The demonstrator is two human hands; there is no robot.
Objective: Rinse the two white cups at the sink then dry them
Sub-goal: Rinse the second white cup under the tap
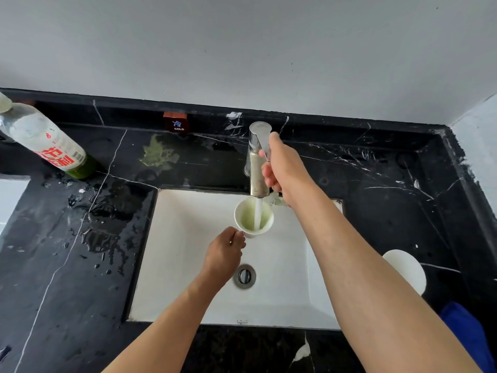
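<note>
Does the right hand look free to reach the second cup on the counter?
Probably not yet: the right hand grips the tap handle. Nothing blocks the second cup itself.

You are looking down on a black marble countertop (pixel 376 211) veined with thin white lines, its raised back ledge (pixel 322 118) running along a plain grey-white wall (pixel 242 44). At the far right corner the ledge turns and meets a paler side wall (pixel 481 130). Water lies in puddles and drops (pixel 105 232) on the counter's left part, and a pale greenish stain (pixel 157 154) marks the stone toward the back edge. On the ledge you can see a small dark tag reading COLD (pixel 176 124). At the left edge a white surface (pixel 12 195) adjoins the stone. Light is soft and even, without hard shadows.
</note>
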